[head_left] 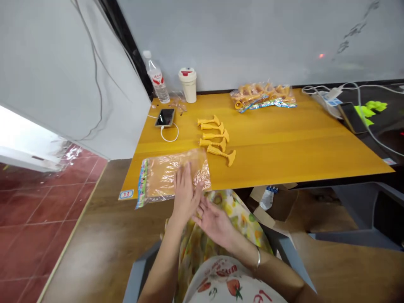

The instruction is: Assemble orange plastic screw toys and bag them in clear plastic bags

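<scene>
While resting left hand (184, 193) with fingers close together on clear bag (160, 176) near yellow hammer-shaped pieces (215, 136), holds right hand (216, 223) alongside with fingers half-bent.

Wood-grain tabletop (284, 143), yellow-brown. Front left corner: "33" label (126, 194). Beside it, flat clear plastic bag (160, 174), printed strip at left, lower corner overhanging front edge. Behind bag: five yellow T-headed pieces (217, 135) in a column; smartphone (165, 117) with white cable (170, 141). Rear: water bottle (158, 82), lidded cup (189, 87), both upright; filled clear bag (263, 96) of yellow pieces.
</scene>
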{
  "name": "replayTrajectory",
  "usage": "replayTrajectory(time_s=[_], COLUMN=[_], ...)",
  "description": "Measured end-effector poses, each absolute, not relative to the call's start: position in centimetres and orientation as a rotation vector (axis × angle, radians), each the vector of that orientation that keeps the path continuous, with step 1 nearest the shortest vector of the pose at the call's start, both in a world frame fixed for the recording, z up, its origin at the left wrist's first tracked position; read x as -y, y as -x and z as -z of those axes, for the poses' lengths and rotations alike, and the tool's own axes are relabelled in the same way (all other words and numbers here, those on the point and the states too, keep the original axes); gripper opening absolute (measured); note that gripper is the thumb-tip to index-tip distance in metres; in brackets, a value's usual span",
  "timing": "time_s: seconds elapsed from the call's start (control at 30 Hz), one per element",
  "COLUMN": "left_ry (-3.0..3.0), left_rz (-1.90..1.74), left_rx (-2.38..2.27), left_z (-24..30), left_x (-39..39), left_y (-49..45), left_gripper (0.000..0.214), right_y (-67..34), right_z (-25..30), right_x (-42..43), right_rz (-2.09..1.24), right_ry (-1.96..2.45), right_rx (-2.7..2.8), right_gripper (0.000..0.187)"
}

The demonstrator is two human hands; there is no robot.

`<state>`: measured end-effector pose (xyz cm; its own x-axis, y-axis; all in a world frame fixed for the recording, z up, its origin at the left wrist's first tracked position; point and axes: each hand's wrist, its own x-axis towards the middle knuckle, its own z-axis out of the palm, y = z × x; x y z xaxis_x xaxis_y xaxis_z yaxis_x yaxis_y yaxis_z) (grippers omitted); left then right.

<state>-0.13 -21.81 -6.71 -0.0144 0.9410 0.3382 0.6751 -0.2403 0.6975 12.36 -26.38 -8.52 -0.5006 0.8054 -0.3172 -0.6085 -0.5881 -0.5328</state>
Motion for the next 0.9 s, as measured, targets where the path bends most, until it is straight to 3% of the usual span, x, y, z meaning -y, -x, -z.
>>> replayTrajectory(time_s=[0.13,0.23,0.3,0.37,0.47,0.57,0.73,0.9], left_ry=[-1.971,-1.996,-2.026,-2.074,-2.139,-2.172,-2.189,-2.0], left_rz=[-0.919,-1.078,-1.164,-1.14,-0.991,-0.9,-0.937,-0.881], left_rx=[-1.872,-1.855,-1.803,-1.755,-1.807,-1.896,-1.924,-2.061], left_z=[8.7,7.9,7.3,7.3,8.4,9.7,9.8,7.8], left_x=[21.3,21.4,21.4,21.1,20.4,20.2,20.7,20.7], left_y=[1.0,0.9,0.1,-1.0,-2.4,-2.6,-2.1,-1.8], left_gripper=[0.072,0.068,0.069,0.078,0.101,0.102,0.057,0.034], right_y=[-15.4,-19.1,-21.2,-22.6,-23.2,-23.0,-23.4,-24.1], right_z=[7.8,5.7,4.5,4.0,4.7,6.1,7.0,6.7], right_x=[26.4,23.5,20.6,17.7,14.6,13.7,14.5,15.3], right_rz=[-2.084,-1.521,-0.967,-0.552,-0.236,-0.121,-0.12,-0.275], right_ry=[0.869,1.032,1.165,1.285,1.463,1.522,1.44,1.312], right_rx=[0.82,1.281,1.537,1.807,2.12,2.281,2.322,2.277], right_gripper=[0.033,0.031,0.034,0.041,0.048,0.046,0.038,0.027])
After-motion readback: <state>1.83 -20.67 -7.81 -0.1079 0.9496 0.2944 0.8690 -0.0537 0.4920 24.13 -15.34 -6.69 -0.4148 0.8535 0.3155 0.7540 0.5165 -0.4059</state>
